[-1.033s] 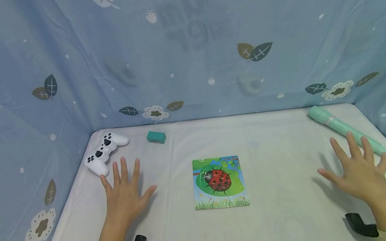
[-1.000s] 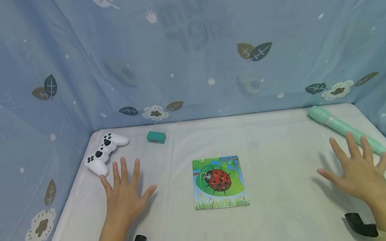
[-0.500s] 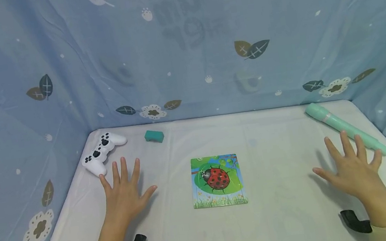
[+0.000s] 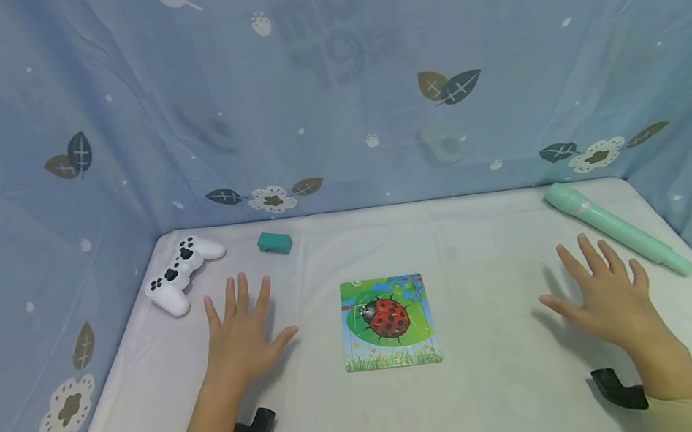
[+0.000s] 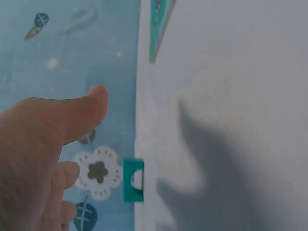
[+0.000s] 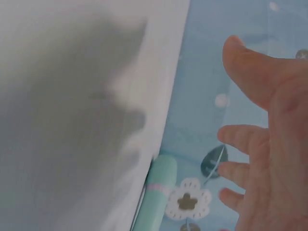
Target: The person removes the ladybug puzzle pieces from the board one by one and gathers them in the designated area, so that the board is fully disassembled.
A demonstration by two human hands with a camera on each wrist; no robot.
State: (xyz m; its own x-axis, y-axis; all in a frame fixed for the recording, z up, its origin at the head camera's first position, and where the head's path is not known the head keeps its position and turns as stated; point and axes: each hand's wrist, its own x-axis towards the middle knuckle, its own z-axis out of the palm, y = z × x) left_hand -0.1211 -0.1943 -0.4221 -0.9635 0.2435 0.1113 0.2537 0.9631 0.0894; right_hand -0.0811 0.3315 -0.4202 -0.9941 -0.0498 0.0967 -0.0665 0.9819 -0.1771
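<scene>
My left hand point(image 4: 241, 345) hovers above the white cloth with fingers spread, holding nothing. Just beyond its fingertips lies a white game controller point(image 4: 180, 275), and a small teal block point(image 4: 274, 243) with a notch sits further back. In the left wrist view this block point(image 5: 129, 180) shows a rounded cut-out. Between the hands a square ladybug puzzle point(image 4: 389, 322) lies flat. My right hand point(image 4: 617, 300), also spread and bare, is held over the cloth at the right. Past its fingers a mint-green tube-like object point(image 4: 616, 229) with a pinkish band lies slanted; its kind is unclear.
White cloth point(image 4: 479, 404) covers the table. A blue curtain point(image 4: 328, 86) with leaf and flower prints rises behind the back edge and along both sides. Each wrist carries a black curved mount, the left mount point(image 4: 256, 428) and the right mount point(image 4: 618, 390).
Both hands have moved inward toward the middle, the left to the right and the right to the left. The view has shifted slightly. The objects on the cloth lie as before.
</scene>
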